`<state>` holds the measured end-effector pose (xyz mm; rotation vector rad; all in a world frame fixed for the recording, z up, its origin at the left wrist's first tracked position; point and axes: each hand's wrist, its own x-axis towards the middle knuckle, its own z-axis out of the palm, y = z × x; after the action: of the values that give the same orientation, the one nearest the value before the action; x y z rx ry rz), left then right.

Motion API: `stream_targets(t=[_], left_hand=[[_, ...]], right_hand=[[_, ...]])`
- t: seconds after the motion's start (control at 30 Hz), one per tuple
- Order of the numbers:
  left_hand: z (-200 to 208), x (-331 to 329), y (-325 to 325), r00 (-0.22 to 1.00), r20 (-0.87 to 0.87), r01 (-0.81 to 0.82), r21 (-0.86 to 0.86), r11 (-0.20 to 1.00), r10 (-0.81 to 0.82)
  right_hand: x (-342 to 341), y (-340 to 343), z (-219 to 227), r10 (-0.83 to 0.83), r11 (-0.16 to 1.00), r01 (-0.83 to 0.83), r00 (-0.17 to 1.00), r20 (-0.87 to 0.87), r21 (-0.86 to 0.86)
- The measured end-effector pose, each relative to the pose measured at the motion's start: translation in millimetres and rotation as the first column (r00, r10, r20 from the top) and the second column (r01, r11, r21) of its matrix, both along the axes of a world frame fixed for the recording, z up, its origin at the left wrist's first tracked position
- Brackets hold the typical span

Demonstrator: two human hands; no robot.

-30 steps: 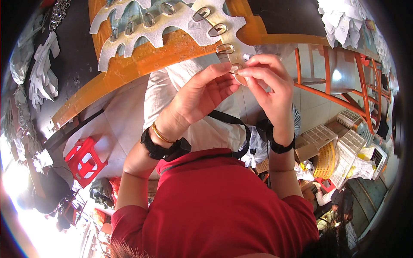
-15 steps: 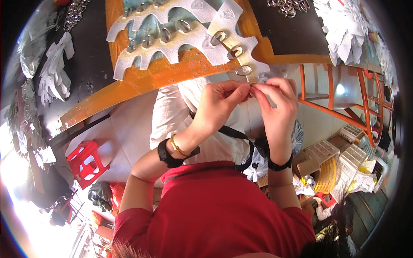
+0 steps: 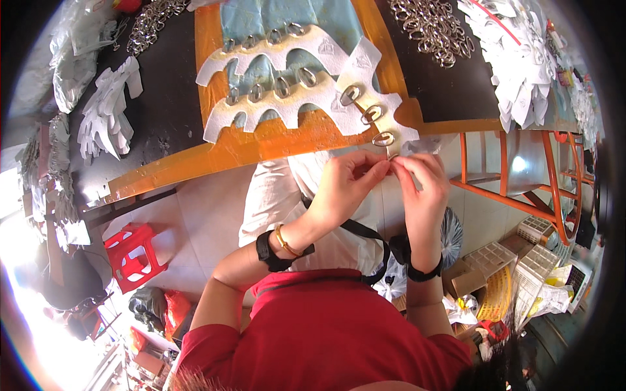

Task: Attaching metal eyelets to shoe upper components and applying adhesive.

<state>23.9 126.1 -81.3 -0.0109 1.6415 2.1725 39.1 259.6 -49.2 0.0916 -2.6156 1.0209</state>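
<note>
A white scalloped strip (image 3: 366,78) carrying several oval metal rings lies slanted over the near table edge, its narrow end pointing at me. At that end, my left hand (image 3: 349,186) and my right hand (image 3: 422,189) meet with pinched fingertips. A bit of metal, seemingly the rim of another ring (image 3: 392,156), shows between them; the fingers cover the rest. One ring (image 3: 383,139) sits on the strip just beyond my fingertips. To the left lie two more scalloped strips, a nearer one (image 3: 319,99) and a farther one (image 3: 326,47), both with rings along them.
Piles of metal rings (image 3: 435,29) and white cut pieces (image 3: 515,72) lie at the table's far right. More white pieces (image 3: 107,111) and rings (image 3: 153,23) are on the left. Below stand a red stool (image 3: 134,254), an orange metal frame (image 3: 505,189) and crates (image 3: 486,260).
The whole view has shifted, so the table and strips appear lower and farther right, with more rings in sight. My hands stay pinched together at the strip's end, fingers slightly changed.
</note>
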Motion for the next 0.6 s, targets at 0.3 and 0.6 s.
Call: stream_targets(t=[0.3,0.6], left_hand=[[4,2,-1,0.998,0.028,0.063,0.008,0.998,-0.064],[3,-12,-10,0.983,0.164,0.056,0.176,0.983,-0.085]], right_hand=[[4,-2,1,-0.065,0.998,0.065,0.998,-0.001,0.007],[-6,-5,-2,-0.025,1.000,0.025,0.999,0.043,-0.013]])
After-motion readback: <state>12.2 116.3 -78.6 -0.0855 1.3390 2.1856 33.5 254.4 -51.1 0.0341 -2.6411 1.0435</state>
